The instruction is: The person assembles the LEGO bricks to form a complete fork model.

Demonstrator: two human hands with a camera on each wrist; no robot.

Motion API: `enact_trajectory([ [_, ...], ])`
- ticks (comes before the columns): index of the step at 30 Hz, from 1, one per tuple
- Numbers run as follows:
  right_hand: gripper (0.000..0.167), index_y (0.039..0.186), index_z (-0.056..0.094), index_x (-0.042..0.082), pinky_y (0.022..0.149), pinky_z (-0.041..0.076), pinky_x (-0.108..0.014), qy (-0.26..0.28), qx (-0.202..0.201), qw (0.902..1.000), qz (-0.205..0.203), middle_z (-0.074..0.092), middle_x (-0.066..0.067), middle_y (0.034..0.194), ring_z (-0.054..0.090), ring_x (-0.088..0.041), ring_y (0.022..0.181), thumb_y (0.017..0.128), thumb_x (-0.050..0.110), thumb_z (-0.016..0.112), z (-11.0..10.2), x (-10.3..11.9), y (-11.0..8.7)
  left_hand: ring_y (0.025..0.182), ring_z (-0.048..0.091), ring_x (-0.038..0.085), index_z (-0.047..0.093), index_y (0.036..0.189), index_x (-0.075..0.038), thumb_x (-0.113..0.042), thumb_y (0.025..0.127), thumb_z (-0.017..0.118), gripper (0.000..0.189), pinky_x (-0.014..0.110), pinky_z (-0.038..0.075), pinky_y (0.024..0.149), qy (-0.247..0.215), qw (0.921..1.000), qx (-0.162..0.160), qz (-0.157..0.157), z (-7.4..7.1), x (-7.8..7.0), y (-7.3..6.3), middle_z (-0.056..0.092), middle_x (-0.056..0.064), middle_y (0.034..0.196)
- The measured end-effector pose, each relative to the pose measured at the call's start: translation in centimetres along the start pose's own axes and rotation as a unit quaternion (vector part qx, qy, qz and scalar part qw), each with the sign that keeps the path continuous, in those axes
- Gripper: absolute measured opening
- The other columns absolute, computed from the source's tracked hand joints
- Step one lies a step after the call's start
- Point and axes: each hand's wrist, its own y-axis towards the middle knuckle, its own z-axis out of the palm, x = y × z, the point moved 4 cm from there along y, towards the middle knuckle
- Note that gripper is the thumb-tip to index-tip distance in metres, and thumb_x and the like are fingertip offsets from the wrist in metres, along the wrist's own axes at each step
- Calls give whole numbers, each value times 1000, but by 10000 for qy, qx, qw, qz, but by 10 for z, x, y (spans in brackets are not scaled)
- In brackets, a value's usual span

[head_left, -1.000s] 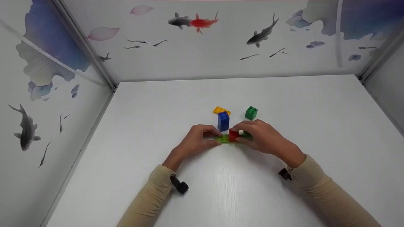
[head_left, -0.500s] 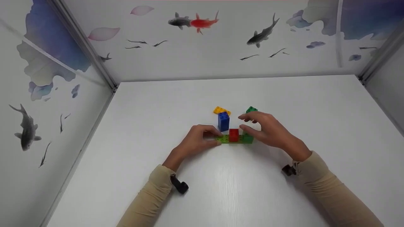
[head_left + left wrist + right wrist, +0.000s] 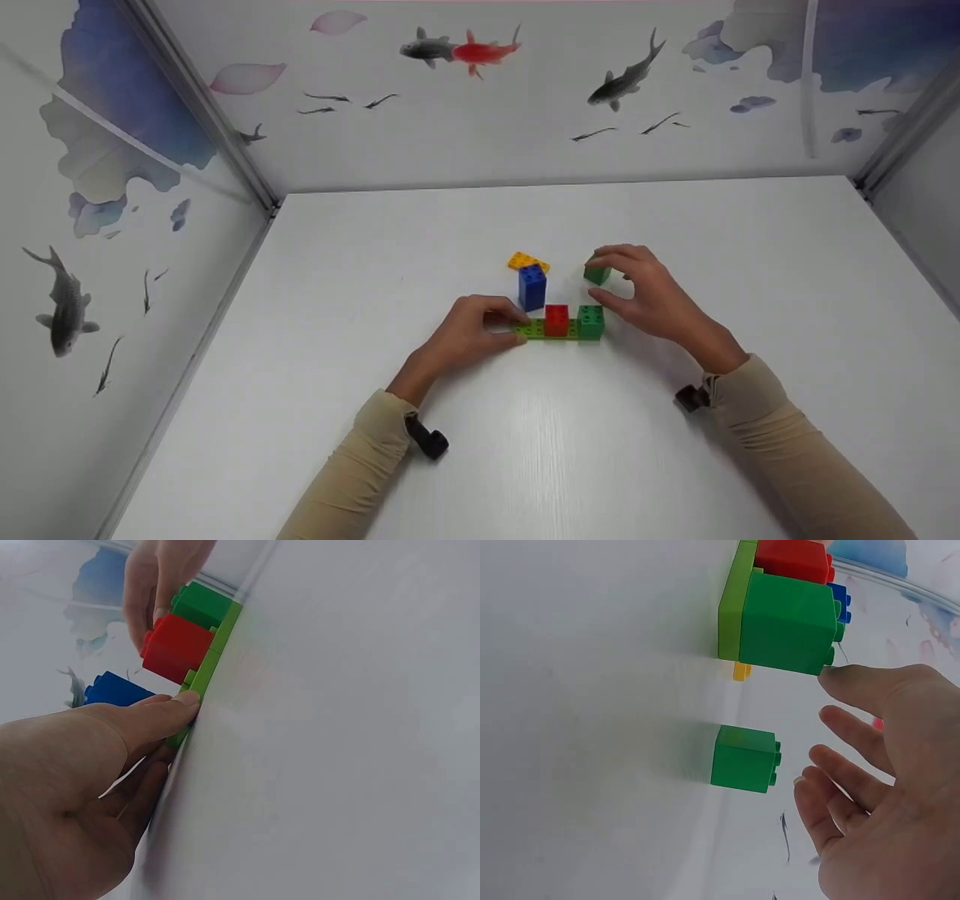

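My left hand [image 3: 476, 328] pinches the left end of a long light green building plate [image 3: 201, 682] between thumb and fingers. A red block [image 3: 556, 320] stands on the middle of that plate, and a green block [image 3: 591, 322] on its right end. My right hand [image 3: 646, 295] hangs with fingers spread above and beside a loose green block [image 3: 744, 759]; the right wrist view shows a gap between them. Behind the plate a tall blue block [image 3: 532, 287] stands upright on the table.
A flat yellow plate [image 3: 528, 262] lies behind the blue block, partly hidden by it. The white table [image 3: 390, 247] ends at a back wall [image 3: 510, 142] printed with fish, with another wall [image 3: 150, 315] on the left.
My right hand has let go of the red block, which stays on the plate, and has moved back and right to the loose green block. The left hand stays in place.
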Motion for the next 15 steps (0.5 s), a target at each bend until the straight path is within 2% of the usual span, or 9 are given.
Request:
enact_trajectory([
  [3, 53, 152, 62, 12, 122, 45, -64, -183, 262, 9993, 218, 48, -14, 167, 41, -39, 155, 102, 21, 77, 2, -4, 0, 113, 72, 10, 81, 118, -21, -14, 95, 84, 24, 33, 60, 105, 25, 10000, -1, -40, 0, 0, 0, 78, -9, 119],
  [6, 64, 162, 50, 12, 126, 38, -65, -369, 636, 9966, 361, 36, -13, 175, 34, -41, 161, 104, 20, 75, 6, -6, -1, 114, 71, 10, 80, 119, -22, -15, 95, 84, 25, 33, 59, 106, 48, 10000, 8, -79, 1, -1, -1, 78, -10, 119],
  [10, 72, 167, 40, 10, 127, 37, -63, -503, 913, 9938, 398, 31, -14, 178, 34, -42, 163, 104, 18, 73, 8, -8, -2, 115, 71, 10, 80, 120, -21, -15, 96, 84, 25, 33, 59, 107, 61, 10000, 11, -64, 1, -1, -1, 77, -10, 119],
  [15, 71, 166, 42, 6, 127, 40, -60, -531, 853, 9939, 451, 39, -15, 174, 41, -39, 159, 104, 18, 74, 6, -10, -3, 115, 70, 8, 80, 120, -20, -14, 95, 84, 26, 31, 58, 106, 98, 9999, 26, -62, 1, -2, 0, 77, -10, 119],
])
